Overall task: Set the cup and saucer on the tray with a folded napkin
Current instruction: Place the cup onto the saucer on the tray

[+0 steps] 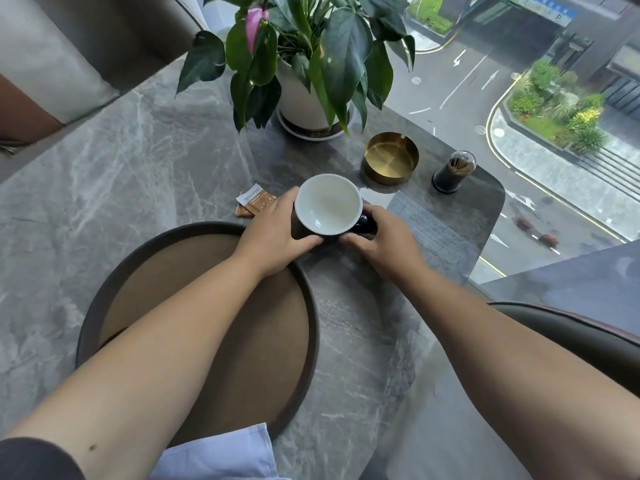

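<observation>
The cup (327,204), dark outside and white inside, is sitting just beyond the round tray (194,227) on the grey worktop (121,150); I'm seeing my left hand (273,233) and right hand (381,242) both clasping it. Brown sachets (254,200) are lying beside it, a brass ashtray (390,157), toothpick jar (453,171) and potted plant (304,98) standing behind, a pale napkin (225,452) overlapping the tray's near edge.

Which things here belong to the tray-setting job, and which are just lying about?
Job: cup, held by left hand and right hand; tray; napkin.
Lying about: plant, brass dish, toothpick jar, sachets.
</observation>
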The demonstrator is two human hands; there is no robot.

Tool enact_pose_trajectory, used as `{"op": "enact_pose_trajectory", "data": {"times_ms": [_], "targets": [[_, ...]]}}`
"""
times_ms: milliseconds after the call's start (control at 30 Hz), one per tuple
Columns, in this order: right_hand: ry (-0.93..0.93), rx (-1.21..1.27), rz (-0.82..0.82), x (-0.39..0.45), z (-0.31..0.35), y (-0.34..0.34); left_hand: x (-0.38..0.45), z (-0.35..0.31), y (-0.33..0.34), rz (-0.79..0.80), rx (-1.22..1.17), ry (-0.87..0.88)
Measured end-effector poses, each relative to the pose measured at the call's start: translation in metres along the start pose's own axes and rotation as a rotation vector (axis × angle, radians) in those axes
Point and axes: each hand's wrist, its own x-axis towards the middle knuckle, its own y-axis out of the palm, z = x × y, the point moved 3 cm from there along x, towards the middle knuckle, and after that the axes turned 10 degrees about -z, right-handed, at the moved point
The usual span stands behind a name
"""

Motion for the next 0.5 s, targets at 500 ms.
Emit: {"op": "enact_pose_trajectory", "data": {"times_ms": [500], "targets": [[-0.223, 0.009, 0.146, -0.036, 0.084, 0.032, -0.089, 0.02, -0.075, -0.221, -0.062, -0.212]]}}
